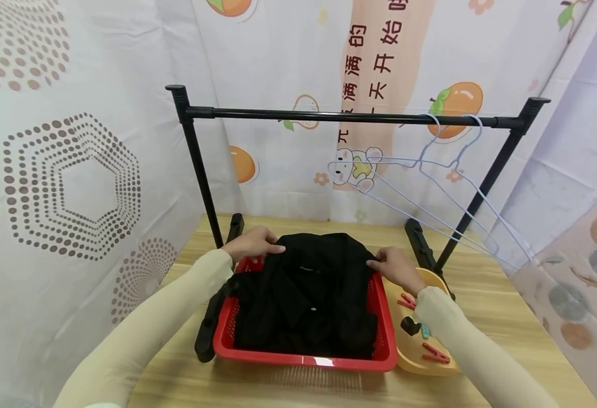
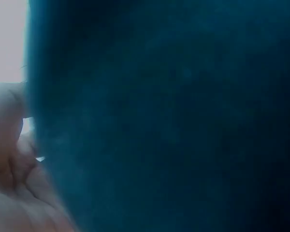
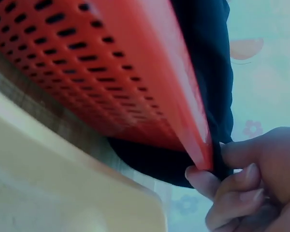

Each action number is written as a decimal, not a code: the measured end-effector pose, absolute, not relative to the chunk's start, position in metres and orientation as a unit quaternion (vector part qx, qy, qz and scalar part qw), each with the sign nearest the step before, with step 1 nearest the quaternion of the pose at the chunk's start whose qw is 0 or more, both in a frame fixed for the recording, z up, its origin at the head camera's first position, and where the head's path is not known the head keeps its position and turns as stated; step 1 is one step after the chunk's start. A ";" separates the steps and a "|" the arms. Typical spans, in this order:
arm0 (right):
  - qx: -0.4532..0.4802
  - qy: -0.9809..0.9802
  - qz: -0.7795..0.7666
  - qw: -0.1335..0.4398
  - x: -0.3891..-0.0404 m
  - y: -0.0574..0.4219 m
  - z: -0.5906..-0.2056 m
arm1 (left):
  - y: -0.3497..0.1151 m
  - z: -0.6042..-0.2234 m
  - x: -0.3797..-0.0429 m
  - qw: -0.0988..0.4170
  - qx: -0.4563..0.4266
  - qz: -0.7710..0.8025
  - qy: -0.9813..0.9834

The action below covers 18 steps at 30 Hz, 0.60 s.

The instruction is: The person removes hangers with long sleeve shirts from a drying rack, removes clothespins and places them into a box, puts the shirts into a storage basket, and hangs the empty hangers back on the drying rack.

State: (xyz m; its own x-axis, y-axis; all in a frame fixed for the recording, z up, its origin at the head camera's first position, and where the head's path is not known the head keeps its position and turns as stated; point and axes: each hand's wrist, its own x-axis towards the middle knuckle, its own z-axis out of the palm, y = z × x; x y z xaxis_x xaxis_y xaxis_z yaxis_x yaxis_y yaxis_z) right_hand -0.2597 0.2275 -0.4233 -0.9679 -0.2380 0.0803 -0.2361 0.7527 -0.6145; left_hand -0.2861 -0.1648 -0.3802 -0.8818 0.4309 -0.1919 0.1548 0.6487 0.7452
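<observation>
A black shirt [image 1: 319,283] with a small light label at its neck lies bunched in the red basket [image 1: 306,361], its upper part raised over the far rim. My left hand [image 1: 254,242] pinches the cloth by the left shoulder. At the opposite shoulder, my right hand [image 1: 395,266] pinches the shirt between thumb and fingers. In the right wrist view the right hand [image 3: 251,183] grips the black cloth [image 3: 210,72] right at the basket's corner. Dark cloth [image 2: 169,116] fills most of the left wrist view, with part of the left hand [image 2: 19,188] at its edge.
Behind the basket stands a black clothes rack [image 1: 298,115], its feet on the wooden table [image 1: 512,340]. Two pale blue hangers [image 1: 426,161] hang at the bar's right. A yellow basin [image 1: 421,368] with several clothespins [image 1: 435,354] sits close beside the basket, partly under the right sleeve.
</observation>
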 end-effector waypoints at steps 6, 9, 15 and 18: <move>-0.161 0.932 -0.321 -0.046 -0.263 0.230 -0.422 | -0.161 -0.382 -0.288 0.158 0.172 0.390 0.890; -0.158 0.928 -0.327 -0.084 -0.264 0.231 -0.418 | -0.164 -0.376 -0.287 0.135 0.171 0.396 0.892; -0.090 0.886 -0.448 -0.073 -0.256 0.225 -0.402 | -0.170 -0.353 -0.276 0.064 0.192 0.409 0.890; -0.071 0.837 -0.541 -0.029 -0.249 0.216 -0.393 | -0.176 -0.343 -0.265 0.049 0.213 0.417 0.883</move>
State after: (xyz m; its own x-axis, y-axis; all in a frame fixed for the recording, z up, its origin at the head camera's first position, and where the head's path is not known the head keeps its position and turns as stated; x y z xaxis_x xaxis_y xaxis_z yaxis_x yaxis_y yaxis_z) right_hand -0.2494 0.2165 -0.3934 -0.9882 -0.0878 0.1258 -0.1507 0.4044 -0.9021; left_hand -0.2655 -0.1762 -0.3426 -0.9048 0.4158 0.0915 0.3349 0.5625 0.7560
